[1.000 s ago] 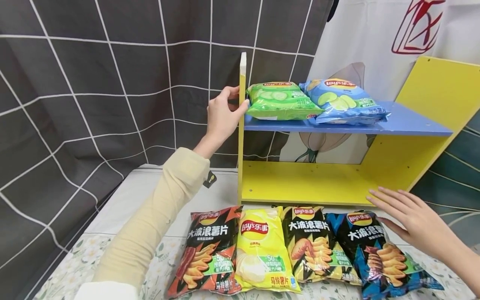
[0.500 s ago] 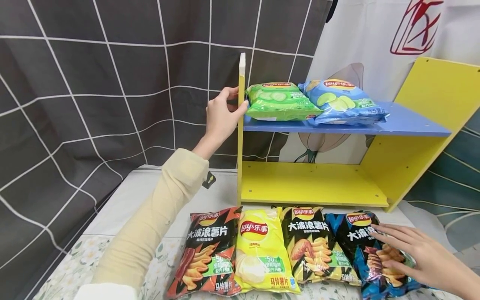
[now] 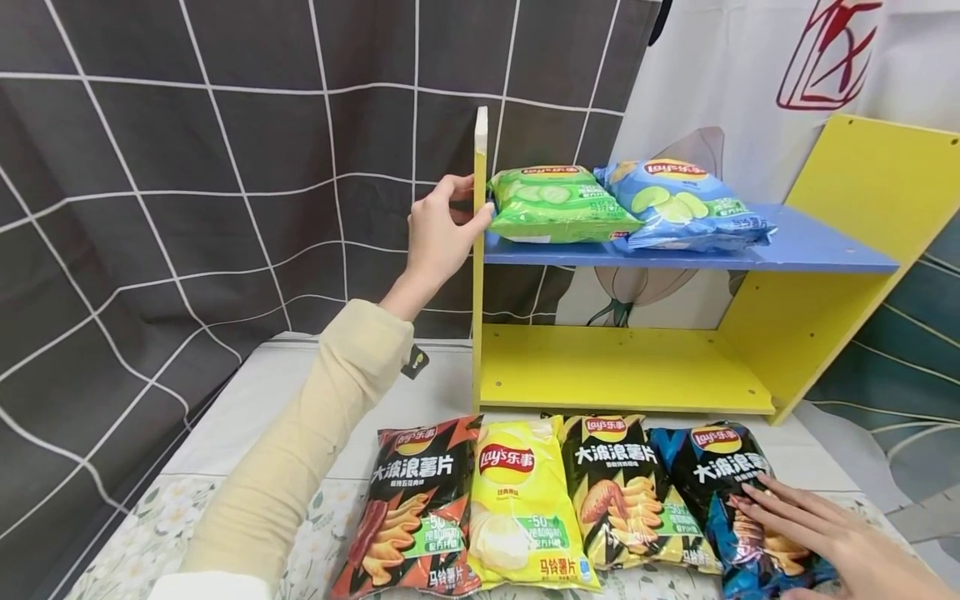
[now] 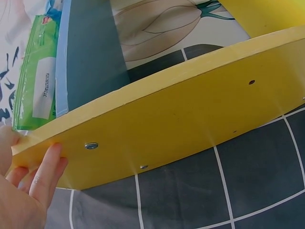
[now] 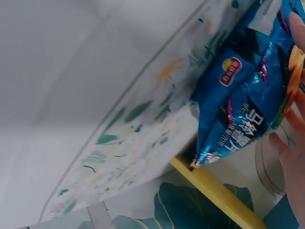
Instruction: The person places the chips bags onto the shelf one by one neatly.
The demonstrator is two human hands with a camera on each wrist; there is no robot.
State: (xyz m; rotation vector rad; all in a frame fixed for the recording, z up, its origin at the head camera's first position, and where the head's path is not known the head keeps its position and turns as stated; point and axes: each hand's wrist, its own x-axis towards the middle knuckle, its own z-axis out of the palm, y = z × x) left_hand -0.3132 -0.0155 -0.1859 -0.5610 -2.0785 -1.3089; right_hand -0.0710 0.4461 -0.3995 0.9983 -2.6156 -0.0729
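My left hand grips the upright yellow side board of the shelf, thumb on the inner side and fingers on the outer. In the left wrist view the fingers lie against the board's outer face. My right hand rests with spread fingers over the blue-and-black chip bag, rightmost in the front row. The right wrist view shows that bag with fingertips along its edge. Left of it lie a black-and-gold bag, a yellow bag and a black-and-red bag.
On the blue upper shelf lie a green bag and a light blue bag. The yellow lower shelf stands behind the front row. A dark checked cloth hangs at the back and left.
My right hand has come down from beside the shelf's lower right onto the blue-and-black bag, and that bag's lower end has shifted left. My left hand has kept its hold on the board.
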